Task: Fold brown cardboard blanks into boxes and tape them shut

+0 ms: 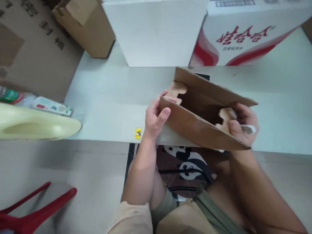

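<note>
1. I cannot make out the interior of the cardboard box (195, 126); shadow fills it.
2. I see one corner of a dark flat object (204, 76); the box hides the remainder.
3. The upper frame edge cuts off the white box (158, 35) and printed carton (243, 39).
4. The cardboard box is open-topped, tilted, above the table's (104, 97) near edge.
5. Grip: left hand (156, 118) clasps its left end; right hand (246, 125) pinches its right end.

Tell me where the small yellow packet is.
In the head view, the small yellow packet lies on the pale table, close to its near edge, just left of the person's left hand.
</note>
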Tool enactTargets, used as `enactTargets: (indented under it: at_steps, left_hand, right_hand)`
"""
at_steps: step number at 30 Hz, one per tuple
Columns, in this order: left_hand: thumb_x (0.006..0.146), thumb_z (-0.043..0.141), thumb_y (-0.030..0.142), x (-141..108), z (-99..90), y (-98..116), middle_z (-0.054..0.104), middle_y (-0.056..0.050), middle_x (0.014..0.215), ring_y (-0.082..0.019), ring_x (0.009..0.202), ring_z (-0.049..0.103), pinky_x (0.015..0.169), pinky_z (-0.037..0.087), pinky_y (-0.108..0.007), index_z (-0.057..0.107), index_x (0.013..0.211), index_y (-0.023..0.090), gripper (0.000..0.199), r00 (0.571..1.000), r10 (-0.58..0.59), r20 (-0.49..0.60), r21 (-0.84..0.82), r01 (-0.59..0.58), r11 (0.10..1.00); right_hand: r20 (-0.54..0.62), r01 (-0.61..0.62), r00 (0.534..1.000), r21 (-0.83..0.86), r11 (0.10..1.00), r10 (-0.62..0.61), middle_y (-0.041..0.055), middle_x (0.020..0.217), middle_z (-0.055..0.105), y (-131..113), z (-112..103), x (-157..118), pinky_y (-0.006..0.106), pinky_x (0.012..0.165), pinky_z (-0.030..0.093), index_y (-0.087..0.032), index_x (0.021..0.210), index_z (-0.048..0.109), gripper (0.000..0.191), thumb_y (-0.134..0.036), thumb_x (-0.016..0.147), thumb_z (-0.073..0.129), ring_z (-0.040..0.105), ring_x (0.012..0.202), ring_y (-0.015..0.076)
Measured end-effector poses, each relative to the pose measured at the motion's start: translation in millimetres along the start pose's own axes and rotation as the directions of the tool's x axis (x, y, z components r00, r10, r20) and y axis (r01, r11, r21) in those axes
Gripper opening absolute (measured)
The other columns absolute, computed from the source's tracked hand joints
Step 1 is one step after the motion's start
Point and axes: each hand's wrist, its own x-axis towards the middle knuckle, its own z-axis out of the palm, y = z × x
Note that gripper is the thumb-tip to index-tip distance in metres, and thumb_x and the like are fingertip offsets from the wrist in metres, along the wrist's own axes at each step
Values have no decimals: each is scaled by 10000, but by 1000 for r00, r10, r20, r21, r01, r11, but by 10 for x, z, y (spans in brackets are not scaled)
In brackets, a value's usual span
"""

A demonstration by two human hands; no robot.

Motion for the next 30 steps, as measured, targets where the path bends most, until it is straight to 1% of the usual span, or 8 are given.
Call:
enactTargets:
  at_steps: [2, 5, 10, 14, 19, 23, 26, 30]
  left_hand:
    - [839, 664, 624, 4, 40, -109, 751, -75, 995, -277, 1176, 668, 1125, 449, -456, 730, 945, 213, 430, 995, 1, -99, 79, 6, 997]
    - [861, 645, 611, 33, 89, -232, 729, -87, 1097, -247, 1130, 681, 1103, 469, -429, 692, 1027, 208, 438, 988, 21, -155, 162, 5, 987]
    - [763, 737, 626, 86, 124, -262, 529, -74, 1478, -279, 1386, 521, 1164, 427, -467, 486, 1400, 322, 750, 978, 178, -107, 369, -127, 920]
    - [859, 638, 595, 70, 94, -217, 477, -42, 1554, -298, 1460, 446, 1213, 375, -485, 682, 1243, 311, 480, 998, 69, 11, 467, -66, 882]
    - [860, 660, 488, 31, 60, -165, 599, -36, 1449, -277, 1440, 482, 1236, 349, -487, 771, 1113, 291, 339, 999, 35, -7, 451, -28, 892]
    - [801, 688, 475, 23, -43, -124, 609, -53, 1443, -278, 1440, 483, 1223, 376, -453, 770, 1069, 241, 365, 990, -7, -143, 387, 62, 920]
    - [778, 689, 464, 37, -170, -117, 638, -79, 1398, -279, 1405, 517, 1189, 415, -429, 737, 1093, 203, 412, 946, -84, -314, 218, 158, 963]
    - [801, 614, 513, 45, -224, -176, 687, -82, 1289, -254, 1236, 631, 1009, 542, -378, 668, 1155, 222, 460, 881, -262, -393, -66, 257, 964]
  right_hand:
    - [7, 15, 1000, 220, 975, -17, 65, 1009, 680, -78, 26, -7, 367, 734, 527, -337, 1207, 597, 381, -419, 849, 698, 667, 836, 197]
    - [41, 22, 998, 425, 905, -43, 10, 1104, 704, -193, 34, 20, 314, 751, 560, -439, 1310, 456, 525, -242, 880, 685, 700, 884, 161]
    - [118, 53, 987, 379, 924, -105, 72, 1135, 738, -241, -127, 70, 425, 983, 569, -256, 996, 726, 171, -317, 954, 572, 699, 1111, 232]
    - [136, 71, 981, 412, 909, -138, 76, 1087, 760, -214, -235, 56, 425, 951, 597, -234, 949, 774, 241, -356, 950, 566, 724, 1060, 237]
    - [-10, 154, 988, 242, 958, -156, 78, 1064, 764, -256, -232, 30, 373, 843, 608, -221, 966, 758, 198, -196, 919, 568, 735, 977, 210]
    - [-200, 144, 970, 25, 989, -136, 66, 914, 742, -237, -238, 25, 350, 746, 564, -208, 962, 726, 247, -150, 935, 488, 704, 839, 190]
    - [-128, 76, 988, -113, 991, -91, 64, 902, 743, -168, -221, -2, 370, 770, 522, -213, 950, 716, 264, -183, 950, 453, 683, 842, 199]
    - [157, 82, 987, -293, 953, -37, 57, 1015, 783, -131, -101, -108, 465, 955, 403, -236, 1044, 725, 263, -184, 914, 501, 645, 1181, 295]
